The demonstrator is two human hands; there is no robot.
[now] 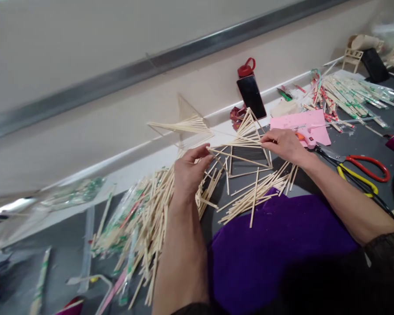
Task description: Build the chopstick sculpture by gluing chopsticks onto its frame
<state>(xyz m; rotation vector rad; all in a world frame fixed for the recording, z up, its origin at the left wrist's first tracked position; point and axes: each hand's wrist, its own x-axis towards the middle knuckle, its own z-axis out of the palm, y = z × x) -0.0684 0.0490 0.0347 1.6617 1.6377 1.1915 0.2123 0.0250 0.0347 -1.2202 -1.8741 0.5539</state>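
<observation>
A small frame built of thin wooden sticks (246, 141) stands on the dark table in front of me, with a fan of sticks rising to a peak at its back. My left hand (193, 168) pinches the left corner of this frame between thumb and fingertips. On the other side, my right hand (284, 143) has its fingertips closed at the right edge of the fanned sticks. Loose wooden sticks (249, 199) lie just below the frame. A larger heap of sticks (151, 223) spreads beside my left forearm.
A phone (251, 96) leans against a red-capped bottle (246, 68) at the wall. To the right lie a pink glue gun (306, 136), pink paper (317, 119), red-and-yellow-handled pliers (367, 168) and wrapped chopsticks (354, 96). Purple cloth (276, 249) covers the near edge.
</observation>
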